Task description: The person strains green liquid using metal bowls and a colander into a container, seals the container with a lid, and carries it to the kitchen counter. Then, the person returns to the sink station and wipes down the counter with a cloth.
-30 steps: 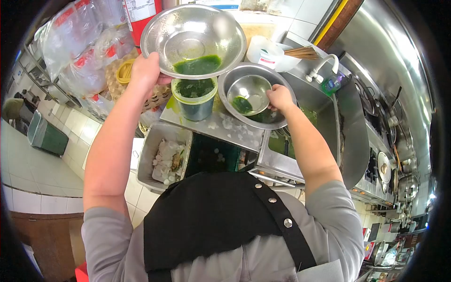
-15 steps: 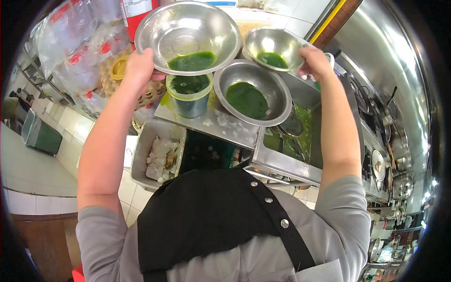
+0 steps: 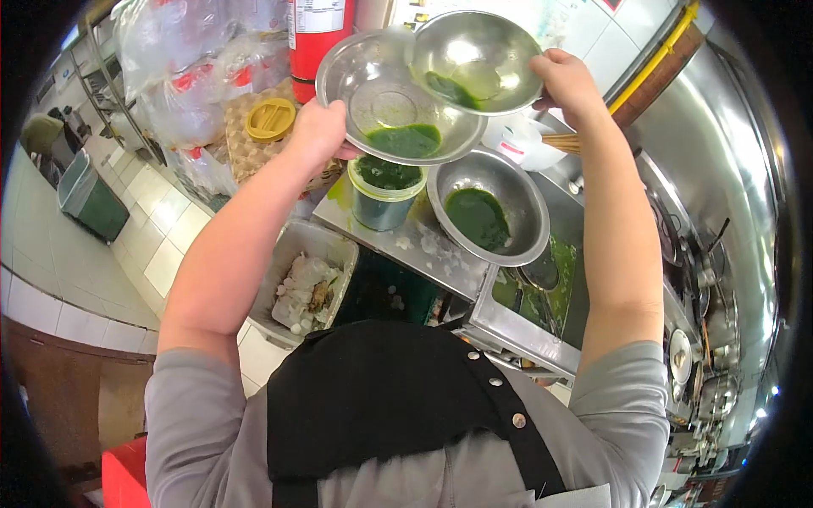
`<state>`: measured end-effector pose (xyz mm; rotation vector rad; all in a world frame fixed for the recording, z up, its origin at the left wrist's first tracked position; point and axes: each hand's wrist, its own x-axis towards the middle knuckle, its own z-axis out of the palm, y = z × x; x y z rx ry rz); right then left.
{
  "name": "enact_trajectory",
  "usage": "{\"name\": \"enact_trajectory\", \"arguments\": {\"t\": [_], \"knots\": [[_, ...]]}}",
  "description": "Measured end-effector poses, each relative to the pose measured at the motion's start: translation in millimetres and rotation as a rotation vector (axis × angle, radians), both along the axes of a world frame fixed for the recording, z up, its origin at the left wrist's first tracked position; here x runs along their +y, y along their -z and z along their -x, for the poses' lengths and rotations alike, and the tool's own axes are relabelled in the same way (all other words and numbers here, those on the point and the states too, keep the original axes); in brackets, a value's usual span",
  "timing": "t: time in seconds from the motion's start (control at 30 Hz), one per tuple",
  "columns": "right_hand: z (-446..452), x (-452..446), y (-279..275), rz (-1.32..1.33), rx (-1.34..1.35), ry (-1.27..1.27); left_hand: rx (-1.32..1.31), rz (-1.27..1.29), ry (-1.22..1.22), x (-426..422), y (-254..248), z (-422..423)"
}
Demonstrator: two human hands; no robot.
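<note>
My left hand (image 3: 320, 134) grips the near left rim of a large metal bowl (image 3: 351, 85), which looks perforated and holds some dark green liquid. My right hand (image 3: 569, 85) is closed on the right rim of a smaller metal bowl (image 3: 500, 51). That one is tilted to the left above the large bowl's right side, green liquid gathered at its lower left. Beneath the large bowl stands a clear tub (image 3: 381, 207) filled with dark green liquid. A third metal bowl (image 3: 533, 216), also with green liquid, sits on the steel counter beside the tub.
A sink (image 3: 550, 296) with green residue lies right of the steel counter (image 3: 423, 254). Below is a grey bin (image 3: 279, 288) of scraps. At the back left are a red fire extinguisher (image 3: 318, 51), a yellow lid (image 3: 271, 119) on egg trays and plastic-wrapped containers (image 3: 178, 85). Stoves line the right.
My right hand has raised the smaller bowl and brought it left over the large bowl, tilting it. The camera view has shifted, so the surroundings sit further right and lower.
</note>
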<state>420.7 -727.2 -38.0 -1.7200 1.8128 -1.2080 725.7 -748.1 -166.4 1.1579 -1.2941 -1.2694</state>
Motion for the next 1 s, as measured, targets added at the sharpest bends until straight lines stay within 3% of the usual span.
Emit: {"name": "enact_trajectory", "arguments": {"t": [0.2,0.47,0.77,0.93,1.0], "knots": [[-46,-19,14,0.351,0.667,0.076,0.013,0.006,-0.004,-5,7,-2],[-77,-19,31,0.616,0.864,-0.043,0.042,0.004,-0.019,-2,7,-5],[-84,-1,30,0.818,0.922,-0.264,-0.012,0.007,-0.030,-2,7,-5],[-65,18,0,0.862,0.775,0.036,-0.036,-0.005,-0.026,-4,12,1],[-45,25,-6,0.681,0.579,0.196,-0.024,-0.027,-0.013,-3,15,2]]}}
